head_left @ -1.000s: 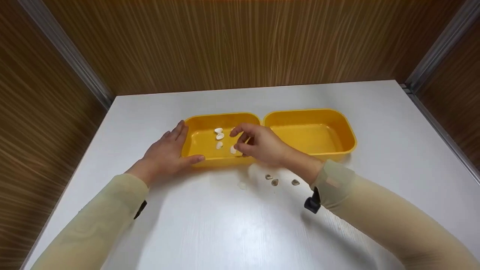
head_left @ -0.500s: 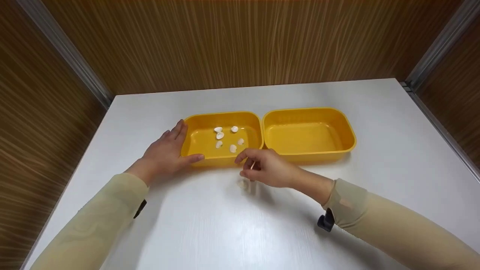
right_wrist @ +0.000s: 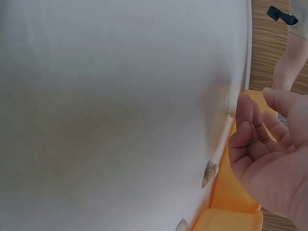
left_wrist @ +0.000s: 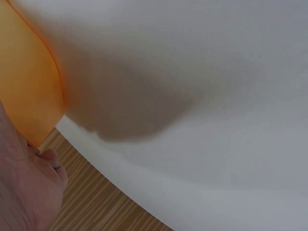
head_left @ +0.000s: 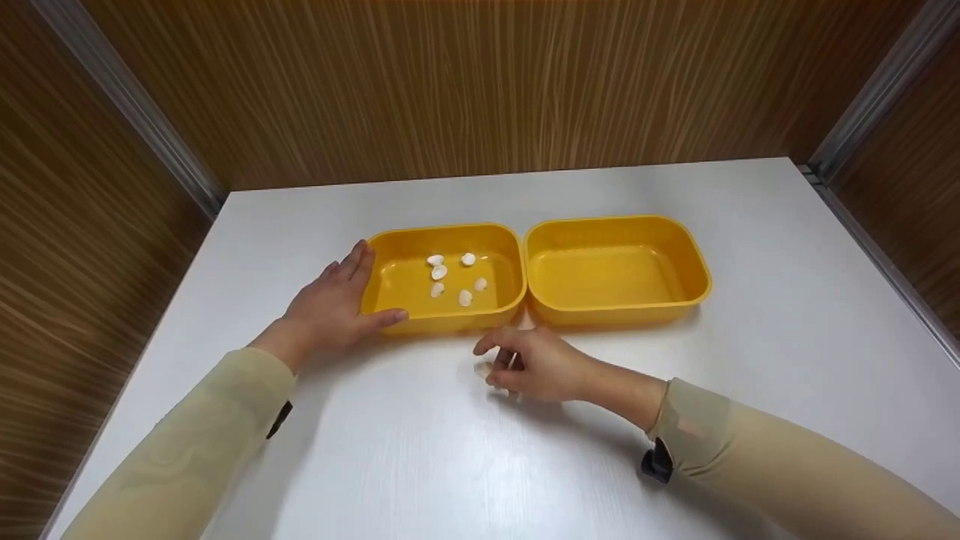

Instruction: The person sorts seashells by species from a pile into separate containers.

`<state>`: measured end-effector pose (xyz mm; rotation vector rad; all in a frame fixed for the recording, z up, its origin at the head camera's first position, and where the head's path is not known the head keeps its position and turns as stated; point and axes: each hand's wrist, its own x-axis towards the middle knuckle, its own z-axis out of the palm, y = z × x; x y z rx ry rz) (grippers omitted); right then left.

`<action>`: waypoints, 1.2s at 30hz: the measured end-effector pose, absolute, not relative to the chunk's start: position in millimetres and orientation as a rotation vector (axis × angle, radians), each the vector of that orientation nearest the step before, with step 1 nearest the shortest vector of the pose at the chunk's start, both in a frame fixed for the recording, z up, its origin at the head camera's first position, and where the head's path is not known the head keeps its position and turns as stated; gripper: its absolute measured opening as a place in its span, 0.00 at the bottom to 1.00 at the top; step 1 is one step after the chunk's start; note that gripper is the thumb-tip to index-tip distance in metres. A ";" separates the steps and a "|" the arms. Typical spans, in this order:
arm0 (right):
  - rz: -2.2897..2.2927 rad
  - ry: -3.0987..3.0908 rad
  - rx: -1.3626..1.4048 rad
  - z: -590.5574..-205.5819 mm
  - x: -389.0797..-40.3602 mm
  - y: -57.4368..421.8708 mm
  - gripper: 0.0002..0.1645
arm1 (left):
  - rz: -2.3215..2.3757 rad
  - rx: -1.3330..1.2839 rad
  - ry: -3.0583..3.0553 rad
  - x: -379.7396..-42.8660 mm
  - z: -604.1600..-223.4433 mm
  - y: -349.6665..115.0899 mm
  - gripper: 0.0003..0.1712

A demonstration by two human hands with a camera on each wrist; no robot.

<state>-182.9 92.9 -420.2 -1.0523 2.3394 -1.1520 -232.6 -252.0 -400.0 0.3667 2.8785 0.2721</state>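
Observation:
My left hand (head_left: 330, 307) rests against the left end of the left yellow bin (head_left: 442, 324), its fingers along the side and its thumb on the front rim. Inside that bin lie several small white seashells (head_left: 439, 273). Just in front of the bins, my right hand (head_left: 551, 365) is low over the table, fingers loosely bent and thumb apart. A pale seashell (head_left: 482, 369) lies on the table right at its fingertips. In the right wrist view, that pale shell (right_wrist: 232, 108) sits beside the fingers, and darker seashells (right_wrist: 210, 173) lie farther along.
A second yellow bin (head_left: 619, 307) stands against the right end of the first, with no shells in it. Both are on a white table (head_left: 420, 450). Wood-grain panels (head_left: 480, 90) enclose the back and sides.
My right hand has come out of the left bin toward me, down to the pale shell on the table, and now hides the darker shells in the head view. The left hand has stayed put.

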 end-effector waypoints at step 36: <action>-0.972 2.485 -1.021 -437.1 -179.8 85.5 0.22 | 0.286 0.423 2.900 -234.1 -401.2 -254.2 0.73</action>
